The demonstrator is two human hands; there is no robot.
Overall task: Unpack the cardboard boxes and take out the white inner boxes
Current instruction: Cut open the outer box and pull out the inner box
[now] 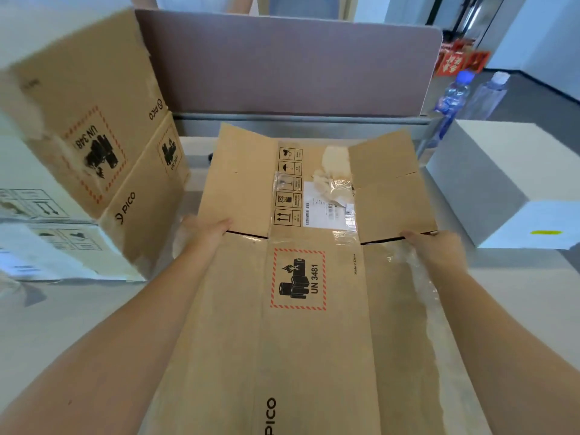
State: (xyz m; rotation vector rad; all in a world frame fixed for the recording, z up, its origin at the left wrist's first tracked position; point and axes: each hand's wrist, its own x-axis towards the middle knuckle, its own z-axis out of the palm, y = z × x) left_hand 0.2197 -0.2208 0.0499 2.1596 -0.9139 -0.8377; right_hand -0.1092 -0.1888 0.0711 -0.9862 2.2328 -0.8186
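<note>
Both hands grip flattened carton marked PICO, UN 3481.

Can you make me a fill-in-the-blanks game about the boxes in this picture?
1. The left hand and right hand hold the flattened cardboard box by its two ____.
2. The label on this box reads UN ____.
3. The plain box on the table to the right is coloured ____.
4. The bottle behind that box has a ____ cap.

Missing words: sides; 3481; white; blue
</note>
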